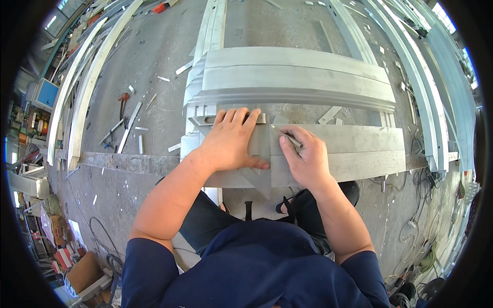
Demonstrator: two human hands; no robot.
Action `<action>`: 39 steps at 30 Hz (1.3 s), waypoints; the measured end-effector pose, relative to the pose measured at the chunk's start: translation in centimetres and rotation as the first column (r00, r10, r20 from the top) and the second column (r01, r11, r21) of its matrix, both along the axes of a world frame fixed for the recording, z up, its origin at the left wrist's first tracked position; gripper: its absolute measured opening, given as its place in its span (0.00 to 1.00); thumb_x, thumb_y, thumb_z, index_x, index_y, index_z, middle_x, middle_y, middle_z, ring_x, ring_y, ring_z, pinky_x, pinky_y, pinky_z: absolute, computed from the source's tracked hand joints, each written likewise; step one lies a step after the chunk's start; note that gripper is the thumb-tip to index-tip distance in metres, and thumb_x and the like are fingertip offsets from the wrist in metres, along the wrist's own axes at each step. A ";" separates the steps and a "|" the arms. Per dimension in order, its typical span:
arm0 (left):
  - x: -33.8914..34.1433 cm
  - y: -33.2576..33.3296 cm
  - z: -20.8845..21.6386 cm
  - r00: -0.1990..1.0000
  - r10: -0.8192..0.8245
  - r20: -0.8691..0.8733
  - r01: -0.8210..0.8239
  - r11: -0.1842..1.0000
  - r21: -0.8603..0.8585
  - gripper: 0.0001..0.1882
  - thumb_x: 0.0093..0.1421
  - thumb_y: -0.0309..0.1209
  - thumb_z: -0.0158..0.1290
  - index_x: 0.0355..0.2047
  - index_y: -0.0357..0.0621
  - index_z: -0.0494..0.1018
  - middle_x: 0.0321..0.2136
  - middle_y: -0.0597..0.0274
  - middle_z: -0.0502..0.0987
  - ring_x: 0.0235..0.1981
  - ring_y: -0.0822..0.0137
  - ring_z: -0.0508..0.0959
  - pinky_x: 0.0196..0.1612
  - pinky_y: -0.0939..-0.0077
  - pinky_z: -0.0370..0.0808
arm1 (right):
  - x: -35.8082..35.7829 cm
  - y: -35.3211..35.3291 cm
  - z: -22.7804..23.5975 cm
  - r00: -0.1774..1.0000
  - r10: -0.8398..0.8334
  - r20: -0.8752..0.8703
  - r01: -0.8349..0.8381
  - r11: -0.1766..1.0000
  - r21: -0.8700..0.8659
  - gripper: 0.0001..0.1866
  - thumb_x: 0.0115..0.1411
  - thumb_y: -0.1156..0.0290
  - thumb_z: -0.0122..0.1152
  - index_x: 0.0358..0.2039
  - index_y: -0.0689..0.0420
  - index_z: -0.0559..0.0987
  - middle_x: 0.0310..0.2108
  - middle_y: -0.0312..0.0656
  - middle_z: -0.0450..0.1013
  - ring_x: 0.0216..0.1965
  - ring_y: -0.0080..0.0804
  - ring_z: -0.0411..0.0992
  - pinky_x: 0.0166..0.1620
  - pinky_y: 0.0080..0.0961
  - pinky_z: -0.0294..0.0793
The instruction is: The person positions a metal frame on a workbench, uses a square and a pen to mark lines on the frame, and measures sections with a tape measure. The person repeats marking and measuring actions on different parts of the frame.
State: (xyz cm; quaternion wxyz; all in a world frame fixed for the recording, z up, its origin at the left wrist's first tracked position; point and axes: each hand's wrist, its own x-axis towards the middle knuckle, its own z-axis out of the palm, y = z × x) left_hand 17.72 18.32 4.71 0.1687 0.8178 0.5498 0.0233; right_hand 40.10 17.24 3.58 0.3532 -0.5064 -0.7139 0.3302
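Observation:
My left hand [226,146] lies spread across a metal try square [264,146], its fingers over the stock at the far edge and its thumb stretched toward the blade. The square rests on a flat silver metal profile [354,149] lying crosswise in front of me. To the right of the blade, my right hand [310,156] is closed round a thin pen-like marking tool [294,140]. The tool's tip is near the far edge of the profile, close beside the square. I cannot tell whether the tip touches the metal.
Just beyond lie more wide silver profiles [298,77], stacked crosswise. Long metal rails [213,25] run away from me beneath them. Bundles of long profiles stand at left [100,77] and right [411,66]. Offcuts [129,127] and a red-handled tool [123,97] lie on the concrete floor.

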 end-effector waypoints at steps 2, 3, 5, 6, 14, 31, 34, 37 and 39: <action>0.0 -0.1 0.1 1.000 0.005 0.006 -0.005 1.000 -0.017 0.71 0.43 0.67 0.73 0.76 0.37 0.54 0.68 0.41 0.62 0.72 0.39 0.60 0.77 0.48 0.53 | -0.3 0.0 0.0 0.998 -0.006 0.059 0.002 0.998 0.057 0.12 0.67 0.71 0.64 0.49 0.59 0.84 0.43 0.49 0.84 0.44 0.53 0.81 0.49 0.40 0.81; 0.0 -0.1 0.0 1.000 0.006 0.009 -0.006 1.000 -0.024 0.71 0.43 0.67 0.73 0.76 0.37 0.54 0.68 0.41 0.62 0.72 0.40 0.60 0.77 0.48 0.53 | -0.3 -0.2 -0.2 0.997 0.002 0.084 -0.010 0.995 0.099 0.12 0.67 0.71 0.64 0.49 0.59 0.84 0.43 0.49 0.83 0.44 0.52 0.81 0.49 0.41 0.80; -0.1 0.3 0.0 1.000 0.002 0.014 -0.002 1.000 -0.009 0.71 0.43 0.67 0.74 0.76 0.38 0.54 0.68 0.42 0.62 0.72 0.40 0.60 0.77 0.48 0.54 | -0.3 0.0 -0.4 0.991 0.007 0.133 -0.033 0.980 0.196 0.12 0.66 0.71 0.65 0.48 0.59 0.84 0.43 0.48 0.83 0.45 0.51 0.81 0.50 0.41 0.80; -0.2 0.4 -0.2 1.000 -0.001 0.017 0.001 1.000 0.006 0.71 0.43 0.67 0.74 0.76 0.38 0.54 0.68 0.42 0.62 0.72 0.40 0.60 0.77 0.48 0.54 | -0.3 0.3 -0.3 0.989 0.014 0.147 -0.045 0.976 0.211 0.12 0.65 0.72 0.65 0.48 0.59 0.84 0.42 0.48 0.83 0.45 0.51 0.80 0.51 0.42 0.80; -0.5 0.1 -1.0 1.000 0.006 0.007 -0.005 1.000 -0.017 0.73 0.42 0.75 0.68 0.76 0.40 0.53 0.69 0.43 0.61 0.73 0.41 0.59 0.77 0.47 0.53 | 3.6 -5.5 2.1 0.843 0.353 0.405 -0.489 0.818 0.304 0.10 0.58 0.73 0.70 0.41 0.59 0.85 0.39 0.44 0.82 0.42 0.45 0.80 0.58 0.47 0.78; -2.3 2.1 -1.8 0.994 0.021 0.107 -0.034 0.993 0.113 0.39 0.67 0.63 0.55 0.60 0.40 0.73 0.51 0.51 0.79 0.58 0.49 0.77 0.62 0.54 0.71 | 3.3 -3.1 -1.3 0.881 0.025 0.473 -0.196 0.928 0.316 0.21 0.64 0.70 0.65 0.58 0.57 0.78 0.56 0.45 0.80 0.65 0.48 0.73 0.71 0.50 0.68; -4.3 2.2 -2.0 0.994 0.054 0.092 -0.063 0.992 0.105 0.28 0.73 0.54 0.51 0.58 0.44 0.76 0.48 0.53 0.79 0.54 0.48 0.78 0.57 0.55 0.75 | 3.3 -3.2 -1.5 0.877 0.022 0.480 -0.205 0.921 0.331 0.21 0.63 0.69 0.66 0.57 0.57 0.79 0.56 0.44 0.80 0.65 0.48 0.73 0.71 0.50 0.69; -6.2 2.0 -2.2 0.988 0.088 0.126 -0.099 0.991 0.085 0.26 0.73 0.53 0.52 0.57 0.47 0.78 0.47 0.54 0.80 0.52 0.48 0.79 0.54 0.55 0.77 | 3.3 -3.2 -1.6 0.877 0.018 0.479 -0.204 0.918 0.341 0.21 0.63 0.69 0.66 0.57 0.56 0.80 0.55 0.44 0.81 0.64 0.48 0.73 0.70 0.50 0.69; -6.5 1.7 -1.5 0.988 0.076 0.138 -0.087 0.993 0.078 0.24 0.73 0.53 0.52 0.57 0.49 0.79 0.45 0.54 0.80 0.51 0.48 0.80 0.53 0.54 0.77 | 3.3 -3.2 -1.6 0.877 0.015 0.479 -0.203 0.917 0.343 0.21 0.63 0.69 0.66 0.56 0.56 0.80 0.55 0.44 0.81 0.64 0.49 0.73 0.70 0.50 0.69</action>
